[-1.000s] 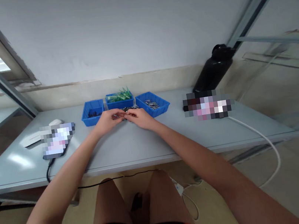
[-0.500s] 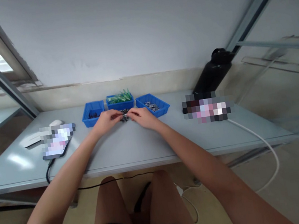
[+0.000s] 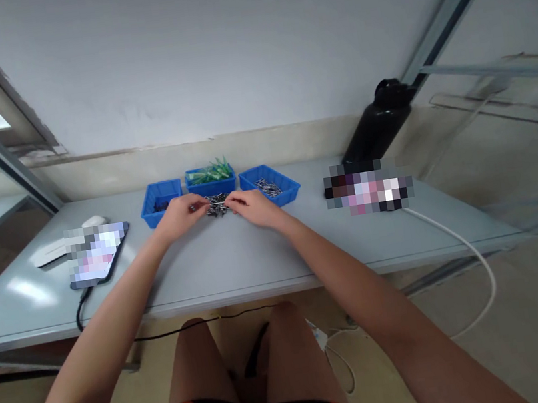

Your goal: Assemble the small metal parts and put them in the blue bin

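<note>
My left hand (image 3: 184, 215) and my right hand (image 3: 253, 206) face each other, fingertips pinched. A thin, pale metal rod-like piece (image 3: 217, 203) spans the short gap between them, held at both ends. Its exact kind is too small to make out. Right beneath lies a pile of small dark and silvery metal parts (image 3: 219, 211), partly covered by my fingers. Behind my left hand is a blue bin (image 3: 148, 217) with small dark pieces. A second blue bin (image 3: 212, 188) holds green strips, and a third blue bin (image 3: 291, 193), beyond my right hand, holds slim silvery pins.
A phone (image 3: 101, 255) with a black cable and a white case (image 3: 94, 221) lie on the left of the grey table (image 3: 238, 266). At the right, a black bottle (image 3: 376, 125) leans by the wall near a pixelated device (image 3: 368, 190) with a white cable.
My hands have drawn slightly apart, and the thin metal piece now shows between my fingertips. More of the pile is visible. The whole view has shifted a little.
</note>
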`<act>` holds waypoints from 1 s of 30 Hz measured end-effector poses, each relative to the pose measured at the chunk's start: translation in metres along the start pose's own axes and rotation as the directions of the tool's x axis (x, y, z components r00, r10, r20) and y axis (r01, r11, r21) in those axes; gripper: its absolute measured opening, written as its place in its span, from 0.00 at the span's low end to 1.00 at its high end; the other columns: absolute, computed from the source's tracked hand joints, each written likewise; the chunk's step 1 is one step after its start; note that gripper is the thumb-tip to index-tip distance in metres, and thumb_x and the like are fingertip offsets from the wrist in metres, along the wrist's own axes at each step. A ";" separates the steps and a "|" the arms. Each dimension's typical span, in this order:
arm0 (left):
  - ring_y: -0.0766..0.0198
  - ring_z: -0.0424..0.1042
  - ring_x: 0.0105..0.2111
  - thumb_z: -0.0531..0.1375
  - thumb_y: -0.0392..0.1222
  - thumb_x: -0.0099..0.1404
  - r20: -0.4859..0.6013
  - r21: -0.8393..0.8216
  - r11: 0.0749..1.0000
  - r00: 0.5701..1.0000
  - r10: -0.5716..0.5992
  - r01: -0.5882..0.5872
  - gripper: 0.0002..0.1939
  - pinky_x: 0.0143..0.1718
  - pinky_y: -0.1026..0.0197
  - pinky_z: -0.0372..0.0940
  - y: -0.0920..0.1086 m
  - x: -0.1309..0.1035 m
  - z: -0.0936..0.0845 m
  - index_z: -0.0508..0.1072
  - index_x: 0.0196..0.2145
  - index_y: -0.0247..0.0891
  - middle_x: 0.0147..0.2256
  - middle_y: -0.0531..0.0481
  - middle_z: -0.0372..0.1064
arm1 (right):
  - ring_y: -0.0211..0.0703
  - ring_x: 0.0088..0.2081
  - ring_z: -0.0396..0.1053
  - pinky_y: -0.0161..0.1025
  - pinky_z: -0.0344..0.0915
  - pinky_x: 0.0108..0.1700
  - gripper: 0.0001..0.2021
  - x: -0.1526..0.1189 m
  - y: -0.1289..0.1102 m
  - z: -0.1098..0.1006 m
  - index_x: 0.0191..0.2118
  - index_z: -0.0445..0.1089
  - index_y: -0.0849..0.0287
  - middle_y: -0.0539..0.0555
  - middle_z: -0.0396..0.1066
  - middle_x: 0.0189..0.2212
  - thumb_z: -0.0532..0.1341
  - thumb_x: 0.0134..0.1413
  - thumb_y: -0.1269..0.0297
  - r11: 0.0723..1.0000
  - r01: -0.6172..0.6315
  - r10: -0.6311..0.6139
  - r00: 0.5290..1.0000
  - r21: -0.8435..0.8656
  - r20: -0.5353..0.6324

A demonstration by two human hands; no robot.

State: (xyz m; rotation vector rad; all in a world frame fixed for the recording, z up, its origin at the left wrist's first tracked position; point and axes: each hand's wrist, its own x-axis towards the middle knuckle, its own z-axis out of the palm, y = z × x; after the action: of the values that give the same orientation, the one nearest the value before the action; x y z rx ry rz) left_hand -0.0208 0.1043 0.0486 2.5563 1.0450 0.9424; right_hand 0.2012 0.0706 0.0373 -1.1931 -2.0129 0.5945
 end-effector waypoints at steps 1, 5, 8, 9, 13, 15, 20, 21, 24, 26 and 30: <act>0.65 0.72 0.31 0.57 0.45 0.63 -0.015 -0.008 1.000 1.000 0.001 -0.002 0.12 0.35 0.65 0.67 0.000 0.000 0.000 0.77 0.35 0.35 0.33 0.48 0.77 | 0.38 0.30 0.65 0.35 0.57 0.36 0.14 0.000 0.000 0.000 0.35 0.72 0.60 0.51 0.70 0.27 0.53 0.61 0.58 1.000 -0.001 0.001 1.000 -0.007 0.018; 0.65 0.72 0.30 0.57 0.47 0.64 -0.059 -0.049 0.999 0.998 0.018 -0.021 0.14 0.34 0.65 0.67 0.004 0.000 0.000 0.77 0.35 0.35 0.33 0.48 0.76 | 0.37 0.29 0.64 0.35 0.55 0.35 0.13 -0.002 -0.001 0.002 0.34 0.72 0.60 0.51 0.70 0.27 0.53 0.61 0.59 0.999 0.007 -0.004 0.996 -0.042 0.086; 0.65 0.72 0.31 0.57 0.48 0.64 -0.082 -0.098 0.995 0.997 0.003 -0.011 0.15 0.33 0.65 0.67 0.009 -0.001 0.001 0.77 0.36 0.35 0.34 0.47 0.77 | 0.36 0.28 0.63 0.34 0.54 0.34 0.14 -0.002 -0.001 0.004 0.33 0.71 0.60 0.50 0.69 0.26 0.53 0.61 0.59 0.998 0.024 -0.019 0.995 -0.052 0.099; 0.65 0.73 0.32 0.57 0.48 0.64 -0.084 -0.116 0.993 0.996 -0.003 -0.007 0.15 0.34 0.65 0.68 0.011 -0.001 0.002 0.78 0.36 0.35 0.34 0.47 0.77 | 0.36 0.28 0.63 0.34 0.54 0.34 0.14 -0.002 -0.001 0.004 0.33 0.71 0.60 0.50 0.69 0.26 0.53 0.61 0.59 0.998 0.029 -0.024 0.994 -0.049 0.102; 0.63 0.74 0.34 0.59 0.48 0.63 -0.039 -0.182 0.983 0.999 0.005 -0.012 0.14 0.35 0.64 0.69 0.014 -0.002 0.006 0.78 0.36 0.36 0.35 0.47 0.77 | 0.36 0.28 0.62 0.34 0.54 0.34 0.15 -0.001 -0.002 0.006 0.33 0.71 0.60 0.49 0.68 0.26 0.52 0.62 0.57 0.998 0.053 -0.050 0.992 -0.024 0.117; 0.63 0.74 0.35 0.59 0.48 0.63 -0.007 -0.206 0.979 1.000 0.008 -0.009 0.13 0.35 0.64 0.69 0.015 -0.001 0.007 0.78 0.36 0.37 0.36 0.47 0.77 | 0.36 0.28 0.62 0.34 0.54 0.34 0.15 -0.001 -0.002 0.007 0.34 0.71 0.59 0.49 0.68 0.25 0.51 0.62 0.57 0.998 0.064 -0.061 0.991 -0.021 0.120; 0.63 0.74 0.35 0.58 0.46 0.62 0.024 -0.242 0.970 0.999 -0.028 0.033 0.12 0.34 0.65 0.68 0.018 -0.001 0.010 0.76 0.35 0.36 0.34 0.48 0.76 | 0.36 0.28 0.62 0.34 0.53 0.33 0.15 -0.001 0.000 0.008 0.33 0.71 0.59 0.49 0.68 0.25 0.52 0.62 0.57 0.997 0.070 -0.068 0.989 -0.010 0.132; 0.64 0.74 0.35 0.58 0.46 0.62 0.023 -0.254 0.966 0.999 -0.041 0.046 0.11 0.34 0.65 0.68 0.018 -0.001 0.010 0.76 0.35 0.35 0.34 0.48 0.76 | 0.36 0.27 0.61 0.35 0.53 0.33 0.15 -0.002 0.000 0.008 0.34 0.72 0.59 0.49 0.68 0.25 0.52 0.62 0.56 0.998 0.068 -0.066 0.990 -0.010 0.127; 0.64 0.74 0.33 0.59 0.44 0.59 0.013 -0.315 0.945 0.996 -0.084 0.083 0.09 0.34 0.64 0.68 0.017 -0.001 0.010 0.72 0.32 0.35 0.33 0.48 0.76 | 0.36 0.27 0.60 0.35 0.53 0.32 0.16 -0.002 0.000 0.006 0.38 0.73 0.59 0.49 0.68 0.25 0.53 0.62 0.54 0.999 0.047 -0.046 0.994 -0.010 0.094; 0.64 0.74 0.32 0.60 0.44 0.58 0.008 -0.343 0.934 0.995 -0.101 0.097 0.09 0.34 0.64 0.68 0.015 -0.002 0.011 0.70 0.30 0.35 0.31 0.48 0.76 | 0.36 0.27 0.60 0.35 0.53 0.33 0.17 -0.002 -0.001 0.005 0.39 0.73 0.60 0.50 0.68 0.26 0.53 0.61 0.54 0.999 0.046 -0.046 0.997 0.001 0.066; 0.64 0.73 0.31 0.60 0.47 0.60 0.044 -0.290 0.952 0.995 -0.086 0.095 0.11 0.34 0.63 0.67 0.013 -0.002 0.012 0.71 0.32 0.35 0.30 0.48 0.75 | 0.38 0.29 0.63 0.35 0.56 0.34 0.16 -0.001 -0.001 0.006 0.40 0.72 0.60 0.50 0.69 0.27 0.53 0.61 0.53 0.997 0.070 -0.070 0.997 0.023 0.006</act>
State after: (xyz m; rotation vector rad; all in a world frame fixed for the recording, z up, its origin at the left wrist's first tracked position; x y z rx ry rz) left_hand -0.0073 0.0940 0.0441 2.2560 0.9281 0.9514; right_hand 0.1967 0.0695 0.0340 -1.1036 -2.0401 0.5856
